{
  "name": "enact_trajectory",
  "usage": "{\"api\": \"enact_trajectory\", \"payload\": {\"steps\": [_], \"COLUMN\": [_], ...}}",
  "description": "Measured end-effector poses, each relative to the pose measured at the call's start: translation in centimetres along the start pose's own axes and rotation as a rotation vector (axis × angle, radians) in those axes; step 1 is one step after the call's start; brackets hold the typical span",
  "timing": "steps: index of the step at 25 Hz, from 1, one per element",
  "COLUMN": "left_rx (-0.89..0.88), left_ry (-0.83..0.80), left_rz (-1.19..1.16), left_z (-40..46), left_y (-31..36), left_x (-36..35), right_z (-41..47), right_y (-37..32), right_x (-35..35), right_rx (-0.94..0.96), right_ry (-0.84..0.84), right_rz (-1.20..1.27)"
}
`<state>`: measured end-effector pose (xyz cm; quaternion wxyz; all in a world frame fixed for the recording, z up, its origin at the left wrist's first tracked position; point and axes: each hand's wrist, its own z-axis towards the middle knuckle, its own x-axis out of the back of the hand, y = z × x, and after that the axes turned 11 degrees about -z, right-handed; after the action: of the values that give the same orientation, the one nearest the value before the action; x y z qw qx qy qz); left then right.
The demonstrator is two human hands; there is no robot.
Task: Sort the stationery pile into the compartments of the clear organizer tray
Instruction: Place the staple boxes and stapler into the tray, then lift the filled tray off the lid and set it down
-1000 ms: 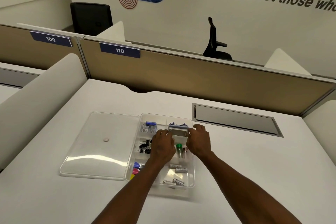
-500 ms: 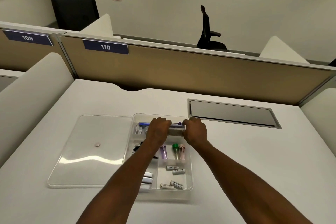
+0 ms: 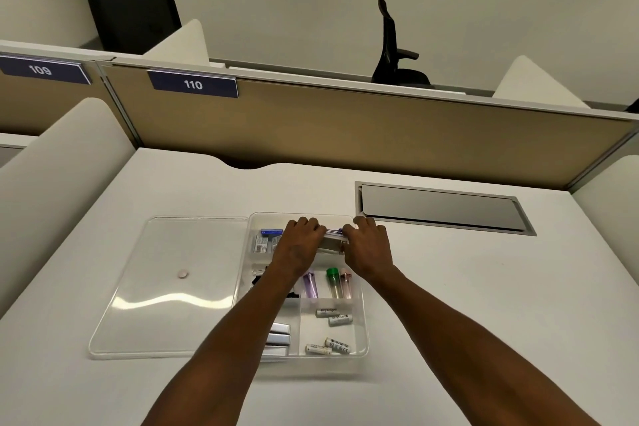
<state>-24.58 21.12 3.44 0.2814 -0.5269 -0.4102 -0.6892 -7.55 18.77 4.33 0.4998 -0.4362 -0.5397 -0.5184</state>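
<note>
Both hands hold one small flat pack (image 3: 332,243) over the tray's (image 3: 362,322) far compartment, its long axis running left to right: the left hand (image 3: 300,247) grips its left end, the right hand (image 3: 367,248) its right end, equally near.

A white desk (image 3: 449,287) carries the clear organizer tray (image 3: 361,328) and, touching its left, a clear lid (image 3: 166,287).
</note>
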Motion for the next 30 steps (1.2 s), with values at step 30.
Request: {"api": "enact_trajectory", "payload": {"steps": [30], "left_rx": [1.175], "left_ry": [0.298], "left_rz": [-0.231], "left_z": [-26.7], "left_y": [-15.5], "left_x": [1.5], "right_z": [-15.1], "right_y": [-15.2], "right_x": [-0.1], "right_rx": [0.235], "right_ry": [0.219], "right_rz": [0.436]}}
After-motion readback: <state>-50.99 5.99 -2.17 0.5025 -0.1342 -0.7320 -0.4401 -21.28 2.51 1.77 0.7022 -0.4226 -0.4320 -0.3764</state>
